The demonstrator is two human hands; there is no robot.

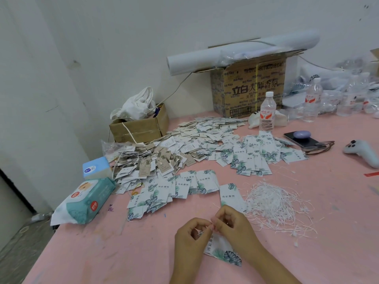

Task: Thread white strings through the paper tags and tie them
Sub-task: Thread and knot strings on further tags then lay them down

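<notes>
Paper tag with leaf print sits at six o'clock on the pink counter, partly under the right hand. Both hands, left hand included, pinch a white string above it. Loose strings are piled at two o'clock from them.

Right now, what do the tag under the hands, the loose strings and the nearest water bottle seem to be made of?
Tag: thin matte card or paper, printed leaves, crisp flat edges. Strings: thin white cord, fibre or plastic unclear; it curls limply in a tangle. Water bottle: clear glossy plastic, see-through with a white cap.
</notes>
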